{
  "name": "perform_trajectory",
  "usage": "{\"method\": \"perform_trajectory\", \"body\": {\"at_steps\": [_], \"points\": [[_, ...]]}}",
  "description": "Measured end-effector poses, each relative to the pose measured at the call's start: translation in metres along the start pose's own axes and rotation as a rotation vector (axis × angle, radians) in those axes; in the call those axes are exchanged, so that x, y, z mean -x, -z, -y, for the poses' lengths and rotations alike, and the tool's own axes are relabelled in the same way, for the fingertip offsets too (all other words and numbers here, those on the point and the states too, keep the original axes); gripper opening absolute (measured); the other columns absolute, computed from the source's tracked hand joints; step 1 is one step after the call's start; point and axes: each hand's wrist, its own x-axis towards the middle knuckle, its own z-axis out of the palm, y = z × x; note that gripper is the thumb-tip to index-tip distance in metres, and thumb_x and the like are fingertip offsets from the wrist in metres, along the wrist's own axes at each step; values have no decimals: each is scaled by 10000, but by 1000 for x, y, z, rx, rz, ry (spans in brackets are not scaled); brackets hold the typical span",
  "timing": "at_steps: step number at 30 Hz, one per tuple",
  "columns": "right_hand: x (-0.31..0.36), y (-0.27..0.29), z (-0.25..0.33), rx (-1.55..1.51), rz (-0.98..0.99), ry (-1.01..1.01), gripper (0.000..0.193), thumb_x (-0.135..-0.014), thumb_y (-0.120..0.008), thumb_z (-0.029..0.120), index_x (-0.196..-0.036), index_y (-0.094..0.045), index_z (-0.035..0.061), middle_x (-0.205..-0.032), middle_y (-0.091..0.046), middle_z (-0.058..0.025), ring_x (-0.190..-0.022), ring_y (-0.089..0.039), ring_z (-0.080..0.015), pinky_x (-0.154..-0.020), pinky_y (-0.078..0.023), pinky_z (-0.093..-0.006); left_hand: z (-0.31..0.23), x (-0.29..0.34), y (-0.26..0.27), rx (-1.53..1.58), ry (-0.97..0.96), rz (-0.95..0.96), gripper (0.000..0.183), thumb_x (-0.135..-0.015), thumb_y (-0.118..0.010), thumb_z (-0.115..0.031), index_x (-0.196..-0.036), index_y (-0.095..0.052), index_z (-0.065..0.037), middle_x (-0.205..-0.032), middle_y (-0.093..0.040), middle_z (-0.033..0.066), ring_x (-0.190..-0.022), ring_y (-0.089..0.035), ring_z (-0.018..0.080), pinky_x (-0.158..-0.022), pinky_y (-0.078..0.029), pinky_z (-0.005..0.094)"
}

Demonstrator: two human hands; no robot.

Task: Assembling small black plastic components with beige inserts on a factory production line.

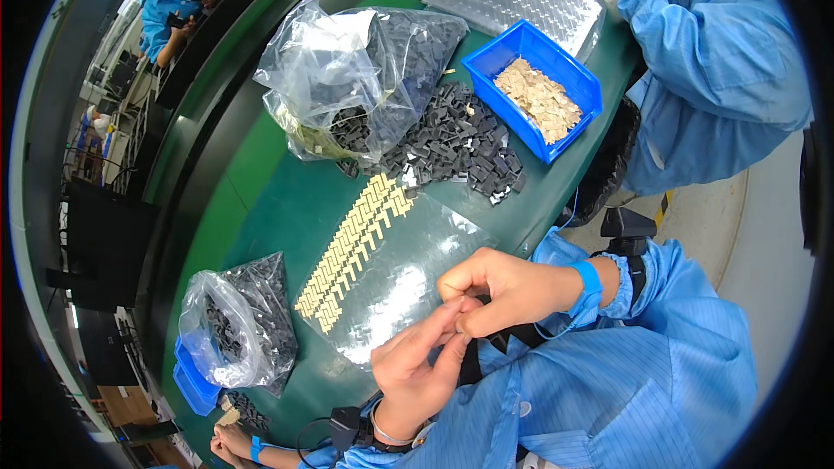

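Observation:
My left hand and my right hand meet at the near edge of the table, fingertips pinched together. Whatever lies between them is hidden by the fingers. Just beyond them a clear plastic sheet lies flat on the green table. Slanting rows of small pale-yellow L-shaped pieces are stuck or laid along its left part. Past the sheet spreads a loose pile of small black parts, some showing a light face.
A large clear bag of black parts stands behind the pile. Right of it sits a blue bin of beige pieces; farther back lies a textured clear pack. Another bag stands left, near a co-worker's hand. A co-worker's sleeve shows right.

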Motion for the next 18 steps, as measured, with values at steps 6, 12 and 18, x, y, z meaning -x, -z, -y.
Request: {"method": "perform_trajectory", "body": {"at_steps": [6,12,18], "points": [[-1,1,18,-243,34,-76,179,-857,-610,171,-775,-523,37,-698,-548,14,-639,-476,-38,-580,-380,-190,-1,1,-4,668,322,-115,296,-763,-641,73,-1056,-611,46,-885,-656,177,-773,-661,215,-704,-546,294],[-1,5,10,-194,0,42,195,-883,-597,218,-839,-551,34,-740,-564,18,-669,-490,-36,-586,-390,-193,2,4,-7,1137,523,-208,225,-830,-571,47,-1052,-606,38,-933,-638,202,-793,-656,244,-717,-553,317],[-7,6,-2,592,-206,640,175,-839,-623,156,-767,-528,28,-693,-522,-73,-640,-518,-221,-628,-419,-323,6,5,-10,1422,593,-170,215,-869,-525,7,-1069,-602,30,-936,-636,184,-833,-630,231,-738,-532,310]]}}
